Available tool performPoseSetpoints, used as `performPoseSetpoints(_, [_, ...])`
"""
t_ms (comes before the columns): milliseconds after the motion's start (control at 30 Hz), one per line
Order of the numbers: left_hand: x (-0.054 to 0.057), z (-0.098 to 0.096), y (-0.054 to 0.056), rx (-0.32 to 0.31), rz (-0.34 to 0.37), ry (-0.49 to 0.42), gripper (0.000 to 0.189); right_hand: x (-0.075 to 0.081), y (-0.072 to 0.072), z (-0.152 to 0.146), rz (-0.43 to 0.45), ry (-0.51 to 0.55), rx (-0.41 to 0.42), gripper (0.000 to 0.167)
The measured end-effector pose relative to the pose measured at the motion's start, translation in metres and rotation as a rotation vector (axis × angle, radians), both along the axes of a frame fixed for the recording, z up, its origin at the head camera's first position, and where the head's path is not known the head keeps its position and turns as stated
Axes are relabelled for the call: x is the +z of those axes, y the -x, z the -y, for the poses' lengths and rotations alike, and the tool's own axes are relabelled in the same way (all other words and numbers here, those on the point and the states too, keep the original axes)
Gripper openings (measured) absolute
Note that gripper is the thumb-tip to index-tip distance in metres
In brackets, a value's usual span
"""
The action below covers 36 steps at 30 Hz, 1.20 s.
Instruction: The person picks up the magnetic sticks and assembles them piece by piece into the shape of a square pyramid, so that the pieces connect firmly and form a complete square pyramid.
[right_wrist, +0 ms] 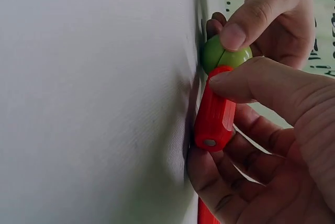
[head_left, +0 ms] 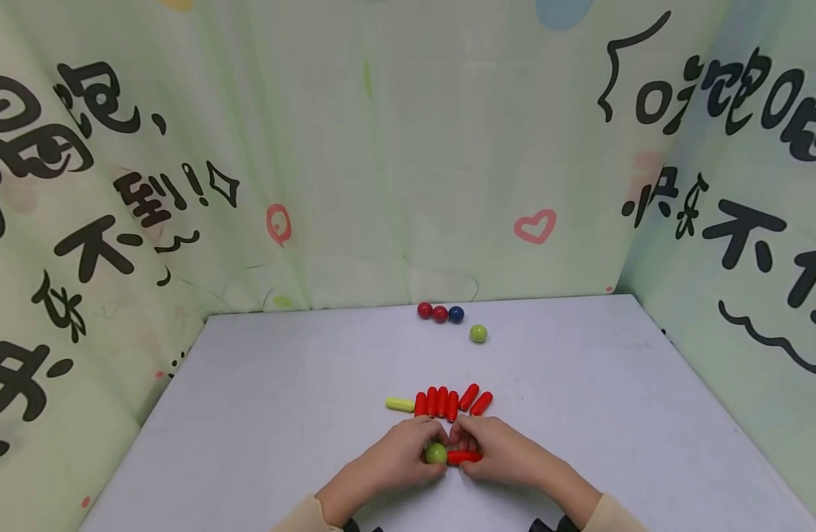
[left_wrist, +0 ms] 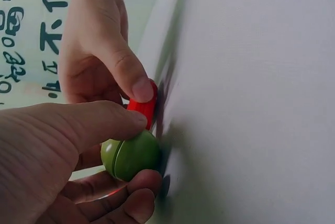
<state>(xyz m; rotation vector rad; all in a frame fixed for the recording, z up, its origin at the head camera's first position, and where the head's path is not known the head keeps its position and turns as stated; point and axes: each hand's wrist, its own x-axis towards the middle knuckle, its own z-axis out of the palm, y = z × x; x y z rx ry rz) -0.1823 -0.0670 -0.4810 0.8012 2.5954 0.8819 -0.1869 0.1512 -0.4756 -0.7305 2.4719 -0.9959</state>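
Just in front of the person, on the pale table (head_left: 301, 414), the left hand (head_left: 398, 452) holds a green ball (head_left: 436, 454) between thumb and fingers. Opposite it, the right hand (head_left: 511, 452) pinches a short red magnetic rod (head_left: 464, 458), which lies sideways. One end of the rod touches the ball. The right wrist view shows a round metal tip on the free end of the red rod (right_wrist: 213, 116). Seen from the left wrist, a seam runs around the green ball (left_wrist: 133, 156), and the thumb lies where rod and ball meet.
Beyond the hands stands a row of several red rods (head_left: 443, 401), two of them slanted at the right. A yellow-green rod (head_left: 400, 404) lies left of the row. Farther back are two red balls (head_left: 440, 315), a blue ball (head_left: 456, 315) and another green ball (head_left: 478, 333). Printed curtains (head_left: 415, 148) enclose the table.
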Motion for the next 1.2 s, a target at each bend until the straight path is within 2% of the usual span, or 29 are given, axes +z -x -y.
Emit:
performPoseSetpoints(233, [-0.005,0.002,0.0,0.016,-0.001,-0.029,0.028,0.0,0.002,-0.001,-0.031,0.004,0.015,0.03])
performPoseSetpoints(400, [-0.008,0.004,0.001,0.035,0.037,-0.046,0.027,0.004,0.011,-0.008,-0.054,0.003,-0.015,0.023])
performPoseSetpoints(567, [-0.007,0.006,0.001,0.055,0.088,-0.087,0.027,0.008,0.029,-0.024,-0.12,0.023,-0.078,0.013])
performPoseSetpoints(767, [-0.006,0.007,0.002,0.081,0.134,-0.108,0.028,0.005,0.057,-0.042,-0.199,-0.013,-0.233,0.007])
performPoseSetpoints(867, [-0.005,0.008,0.003,0.077,0.136,-0.11,0.028,0.002,0.072,-0.048,-0.219,-0.045,-0.311,0.012])
performPoseSetpoints(1000, [-0.005,0.009,0.005,0.062,0.126,-0.103,0.027,-0.004,0.091,-0.053,-0.239,-0.08,-0.356,0.026])
performPoseSetpoints(1200, [-0.007,0.011,0.005,0.05,0.123,-0.099,0.026,-0.014,0.113,-0.053,-0.288,-0.151,-0.336,0.052])
